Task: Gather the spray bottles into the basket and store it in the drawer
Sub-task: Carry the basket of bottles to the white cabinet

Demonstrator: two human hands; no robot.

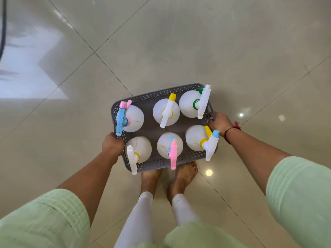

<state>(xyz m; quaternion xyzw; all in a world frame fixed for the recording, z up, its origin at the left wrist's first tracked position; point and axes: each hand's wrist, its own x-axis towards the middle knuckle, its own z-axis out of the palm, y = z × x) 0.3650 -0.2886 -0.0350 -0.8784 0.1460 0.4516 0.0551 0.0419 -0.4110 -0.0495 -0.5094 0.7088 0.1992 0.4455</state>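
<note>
Between your left hand (112,143) and right hand (219,123), each curled round a handle, the basket (154,98) carries six spray bottles (165,111); gathering looks done, the drawer remains.

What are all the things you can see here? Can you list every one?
basket: one, grey, with holes, held above the floor by both ends.
spray bottles: six, white, standing in the basket in two rows of three; sprayer tops blue-and-pink, white-and-yellow, white-and-green, white, pink, white-and-blue.
floor: large shiny pale tiles, under everything.
dark cord or pole: one, at the far left edge; too little shows to tell what it is.
red thread band: on the right wrist.
left hand: grips the basket's left end.
right hand: grips the basket's right handle.
bare feet: two, below the basket.
</note>
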